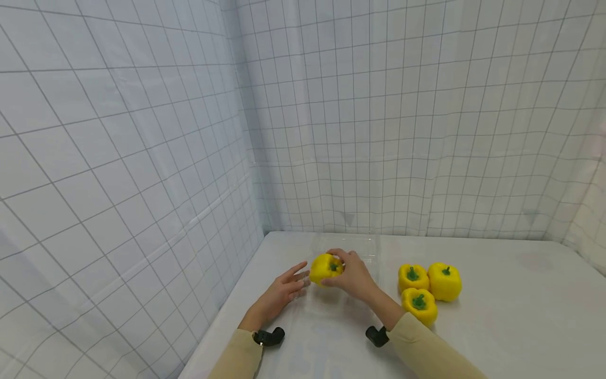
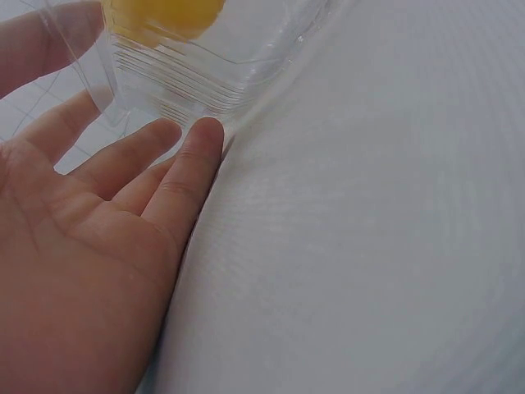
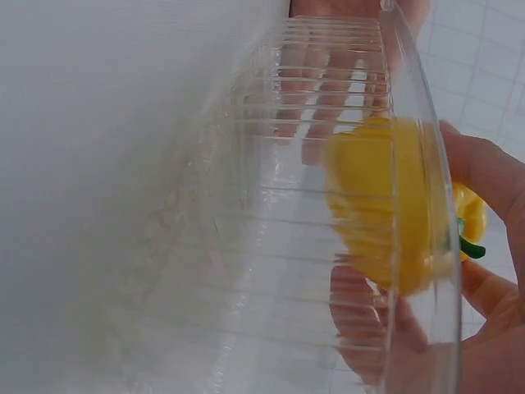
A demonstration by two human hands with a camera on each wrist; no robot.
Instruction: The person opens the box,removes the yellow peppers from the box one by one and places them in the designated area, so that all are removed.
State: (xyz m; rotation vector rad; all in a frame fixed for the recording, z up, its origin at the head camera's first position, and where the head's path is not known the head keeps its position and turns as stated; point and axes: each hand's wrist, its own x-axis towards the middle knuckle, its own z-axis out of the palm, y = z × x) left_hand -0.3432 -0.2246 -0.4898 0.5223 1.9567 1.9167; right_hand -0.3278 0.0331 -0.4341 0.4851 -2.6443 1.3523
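Observation:
A clear ribbed plastic container (image 3: 271,222) stands on the white table, faint in the head view. My right hand (image 1: 356,277) grips a yellow bell pepper (image 1: 323,267) with thumb and fingers, over the container's left part. Seen from the right wrist, much of this pepper (image 3: 361,197) shows through the clear wall, while its green stem (image 3: 472,248) sticks out past the rim. At the container's left side is my left hand (image 1: 280,293), its fingers extended. The left wrist view has those fingertips (image 2: 205,131) against or very near the ribbed wall (image 2: 184,78); exact contact is hard to tell.
To the right of the container, three more yellow bell peppers with green stems stand clustered: one at back left (image 1: 413,279), one at back right (image 1: 445,282), one in front (image 1: 420,307). White gridded curtains (image 1: 369,131) hang behind the table (image 1: 502,316) and along its left side.

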